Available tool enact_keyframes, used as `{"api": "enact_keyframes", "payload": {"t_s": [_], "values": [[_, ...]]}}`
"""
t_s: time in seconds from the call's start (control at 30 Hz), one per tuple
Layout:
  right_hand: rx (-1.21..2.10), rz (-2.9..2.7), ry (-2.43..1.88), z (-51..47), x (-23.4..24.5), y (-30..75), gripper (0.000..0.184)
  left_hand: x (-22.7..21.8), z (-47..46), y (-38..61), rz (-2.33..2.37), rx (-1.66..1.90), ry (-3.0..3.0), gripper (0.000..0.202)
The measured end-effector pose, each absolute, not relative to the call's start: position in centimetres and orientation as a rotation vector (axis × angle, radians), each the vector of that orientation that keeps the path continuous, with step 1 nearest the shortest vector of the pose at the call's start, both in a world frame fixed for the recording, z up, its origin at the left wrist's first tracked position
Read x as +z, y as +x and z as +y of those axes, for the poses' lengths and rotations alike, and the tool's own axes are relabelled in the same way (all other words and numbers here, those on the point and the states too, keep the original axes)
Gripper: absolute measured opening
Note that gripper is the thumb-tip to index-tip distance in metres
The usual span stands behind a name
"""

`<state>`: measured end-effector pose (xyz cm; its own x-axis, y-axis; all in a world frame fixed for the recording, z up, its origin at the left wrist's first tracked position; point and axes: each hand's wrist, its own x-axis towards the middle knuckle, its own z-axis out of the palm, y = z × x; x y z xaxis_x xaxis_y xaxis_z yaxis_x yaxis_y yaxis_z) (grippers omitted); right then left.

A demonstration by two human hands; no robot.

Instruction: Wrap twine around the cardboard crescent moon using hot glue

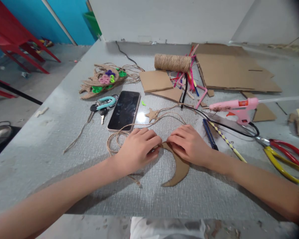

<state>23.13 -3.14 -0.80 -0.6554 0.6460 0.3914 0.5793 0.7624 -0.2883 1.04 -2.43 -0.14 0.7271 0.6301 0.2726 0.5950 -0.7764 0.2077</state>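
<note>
A crescent moon cut from cardboard (pixel 181 168) lies on the table in front of me, its lower tip pointing left. My left hand (pixel 141 147) pinches the moon's upper tip, and the fingertips are partly hidden. My right hand (pixel 189 144) grips the moon's upper outer edge, close to the left fingers. Jute twine (pixel 114 141) loops beside my left hand and runs behind both hands; whether its end is in my fingers is hidden. A small cardboard star (pixel 152 115) rests just beyond my hands.
A phone (pixel 124 110), keys (pixel 102 114) and a twine-wrapped piece with flowers (pixel 103 81) are at left. Behind stand a twine spool (pixel 172 62) and cardboard sheets (pixel 229 68). A pink glue gun (pixel 244 108), blue cutter (pixel 209 132) and scissors (pixel 286 159) lie right.
</note>
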Motion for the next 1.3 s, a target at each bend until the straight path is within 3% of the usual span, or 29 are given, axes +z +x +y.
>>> {"api": "enact_keyframes", "payload": {"t_s": [0.57, 1.3], "values": [[0.218, -2.474, -1.056, -3.22, -0.79, 23.11, 0.009, -0.13, -2.51, 1.16, 0.996, 0.487, 2.834, 0.01], [0.209, -2.505, -0.951, -3.19, -0.94, 23.28, 0.015, -0.25, -2.58, 1.15, 0.973, 0.502, 2.856, 0.017]]}}
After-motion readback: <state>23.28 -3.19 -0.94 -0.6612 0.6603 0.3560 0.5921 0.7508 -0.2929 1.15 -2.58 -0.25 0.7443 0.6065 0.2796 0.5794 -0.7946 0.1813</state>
